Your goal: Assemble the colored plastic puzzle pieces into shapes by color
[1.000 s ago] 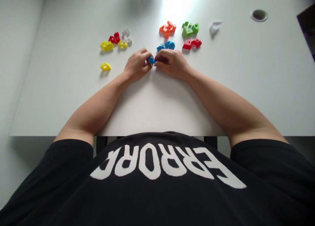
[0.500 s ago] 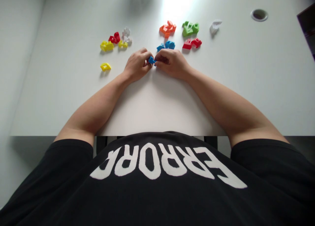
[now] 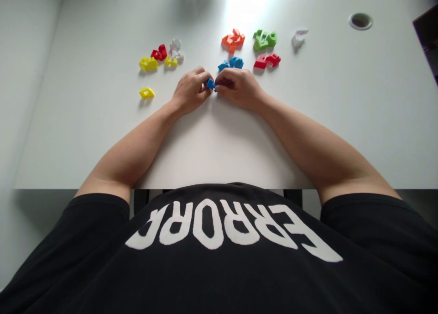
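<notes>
Six colours of piece, one bench (image 3: 219, 143).
One orange cluster (image 3: 234, 41), one green cluster (image 3: 262, 43) (overlap hides their totals), at least three blue pieces (image 3: 236, 62); at right, two red pieces (image 3: 269, 60), one white piece (image 3: 299, 38); one lone yellow piece (image 3: 147, 89).

White desk (image 3: 212, 149); black shirt (image 3: 219, 282) with white letters (image 3: 199, 223) at bottom. The block (image 3: 210, 83) above centre is blue; upper-left blocks (image 3: 159, 53) yellow, red, white; upper-centre blocks (image 3: 261, 43) orange, blue, green, red.

A white tabletop (image 3: 342, 86) is extending beside a pale wall (image 3: 25, 54) at left. Glare (image 3: 249, 3) is whitening the tabletop's far middle portion.
</notes>
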Action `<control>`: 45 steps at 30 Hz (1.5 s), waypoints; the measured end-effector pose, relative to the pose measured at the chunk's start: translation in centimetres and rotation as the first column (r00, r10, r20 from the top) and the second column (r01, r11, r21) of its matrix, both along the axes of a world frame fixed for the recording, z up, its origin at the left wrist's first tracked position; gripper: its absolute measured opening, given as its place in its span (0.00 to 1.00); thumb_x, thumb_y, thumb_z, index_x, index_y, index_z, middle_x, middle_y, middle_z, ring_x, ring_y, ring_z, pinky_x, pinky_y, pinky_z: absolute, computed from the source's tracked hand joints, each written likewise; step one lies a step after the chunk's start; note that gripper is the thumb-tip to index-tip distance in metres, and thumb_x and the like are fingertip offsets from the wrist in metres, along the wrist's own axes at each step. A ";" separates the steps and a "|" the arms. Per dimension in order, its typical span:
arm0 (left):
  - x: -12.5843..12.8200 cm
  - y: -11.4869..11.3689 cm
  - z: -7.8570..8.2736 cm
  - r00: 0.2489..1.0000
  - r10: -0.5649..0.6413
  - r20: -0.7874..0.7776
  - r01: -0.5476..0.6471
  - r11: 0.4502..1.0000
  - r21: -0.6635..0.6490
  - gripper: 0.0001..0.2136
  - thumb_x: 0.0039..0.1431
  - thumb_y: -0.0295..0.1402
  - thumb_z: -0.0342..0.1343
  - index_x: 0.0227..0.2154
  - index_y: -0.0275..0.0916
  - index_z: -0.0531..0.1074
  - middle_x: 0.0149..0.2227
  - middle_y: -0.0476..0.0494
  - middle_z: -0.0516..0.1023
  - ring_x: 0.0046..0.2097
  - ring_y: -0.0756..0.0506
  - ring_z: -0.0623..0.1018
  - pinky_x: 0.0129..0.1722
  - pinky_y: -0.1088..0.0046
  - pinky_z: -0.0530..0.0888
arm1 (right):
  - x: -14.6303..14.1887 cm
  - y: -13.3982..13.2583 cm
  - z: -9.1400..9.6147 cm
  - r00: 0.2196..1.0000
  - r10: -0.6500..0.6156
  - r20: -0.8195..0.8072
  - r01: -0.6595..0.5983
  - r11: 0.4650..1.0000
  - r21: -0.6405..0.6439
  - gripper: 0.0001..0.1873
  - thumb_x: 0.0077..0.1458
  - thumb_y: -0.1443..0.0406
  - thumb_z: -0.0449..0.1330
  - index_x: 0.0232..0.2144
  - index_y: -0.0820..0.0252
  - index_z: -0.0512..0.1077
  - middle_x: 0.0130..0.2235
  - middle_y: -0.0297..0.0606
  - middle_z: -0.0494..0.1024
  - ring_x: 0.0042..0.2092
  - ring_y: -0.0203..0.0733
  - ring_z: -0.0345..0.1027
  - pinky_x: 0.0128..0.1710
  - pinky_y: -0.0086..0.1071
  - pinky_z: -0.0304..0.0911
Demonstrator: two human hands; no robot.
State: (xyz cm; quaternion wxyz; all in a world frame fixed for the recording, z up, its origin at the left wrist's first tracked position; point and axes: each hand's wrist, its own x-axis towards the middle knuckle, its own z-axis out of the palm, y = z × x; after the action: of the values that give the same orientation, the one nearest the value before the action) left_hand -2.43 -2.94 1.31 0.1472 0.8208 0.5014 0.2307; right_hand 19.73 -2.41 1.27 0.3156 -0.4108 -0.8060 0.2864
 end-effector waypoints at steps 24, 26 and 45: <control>0.0 0.1 0.0 1.000 -0.011 0.011 0.011 1.000 0.025 0.08 0.63 0.38 0.58 0.42 0.48 0.81 0.46 0.42 0.82 0.43 0.41 0.80 0.44 0.62 0.75 | 0.0 0.3 -0.2 1.000 0.016 -0.001 -0.016 1.000 -0.004 0.18 0.58 0.44 0.65 0.36 0.50 0.76 0.38 0.36 0.83 0.37 0.44 0.67 0.42 0.42 0.64; 0.0 0.0 0.0 1.000 -0.009 0.008 0.009 1.000 0.019 0.08 0.63 0.38 0.58 0.41 0.48 0.81 0.46 0.41 0.82 0.43 0.41 0.80 0.45 0.62 0.75 | 0.0 0.4 -0.2 1.000 0.018 0.000 -0.018 1.000 0.000 0.20 0.57 0.43 0.64 0.36 0.50 0.76 0.38 0.36 0.82 0.36 0.43 0.67 0.41 0.42 0.64; 0.0 0.0 0.1 1.000 -0.007 0.008 0.007 1.000 0.006 0.09 0.63 0.37 0.58 0.43 0.47 0.81 0.47 0.42 0.82 0.44 0.41 0.80 0.46 0.63 0.75 | 0.1 0.3 -0.2 1.000 0.025 -0.001 -0.025 0.999 0.035 0.18 0.61 0.45 0.64 0.36 0.51 0.76 0.37 0.36 0.82 0.37 0.44 0.70 0.41 0.41 0.66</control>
State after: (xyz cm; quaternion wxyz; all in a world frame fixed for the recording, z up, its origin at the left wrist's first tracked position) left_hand -2.40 -2.96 1.36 0.1474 0.8220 0.4974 0.2351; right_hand 19.81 -2.11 1.05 0.3196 -0.3950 -0.8158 0.2763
